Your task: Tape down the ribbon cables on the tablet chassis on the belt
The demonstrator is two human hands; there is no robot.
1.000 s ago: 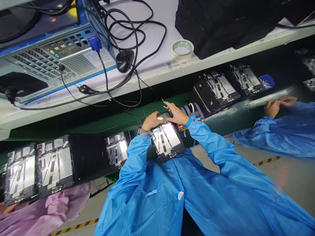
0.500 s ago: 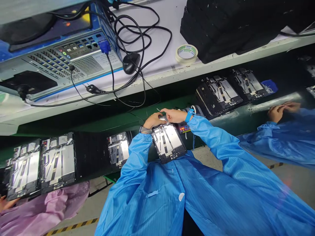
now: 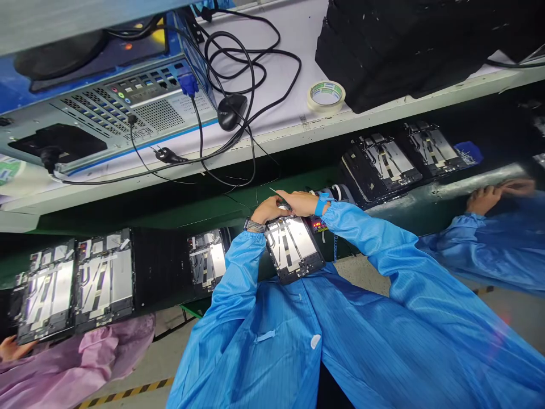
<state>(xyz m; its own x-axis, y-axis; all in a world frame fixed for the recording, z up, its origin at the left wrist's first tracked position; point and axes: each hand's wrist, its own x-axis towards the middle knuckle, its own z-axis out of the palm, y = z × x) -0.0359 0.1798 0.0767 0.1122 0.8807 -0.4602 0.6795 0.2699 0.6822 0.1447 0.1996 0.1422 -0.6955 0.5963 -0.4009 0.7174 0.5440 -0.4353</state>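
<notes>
An opened tablet (image 3: 293, 244), its silver inner plate and dark flat cables showing, lies tilted close to my body. Over its far edge my left hand (image 3: 266, 210) is curled, the fingertips pressed onto the top part. My right hand (image 3: 301, 203) is closed at that same far edge, beside the left fingertips. From it a thin pale tool (image 3: 273, 191) sticks out to the upper left; its kind is too small to tell. The fingers hide the spot they work on. A blue band circles my right wrist.
Other opened tablets lie on the bench: one (image 3: 207, 258) left of me, several farther left, more (image 3: 388, 162) at right. A device with a red display (image 3: 317, 225) stands beside my right hand. Above are a computer (image 3: 128, 108), a tape roll (image 3: 326, 96) and cables. Co-workers sit on both sides.
My right hand has turned and come down from spread fingers to a closed grip beside my left hand. The left hand stays at the tablet's far edge. The view has shifted slightly.
</notes>
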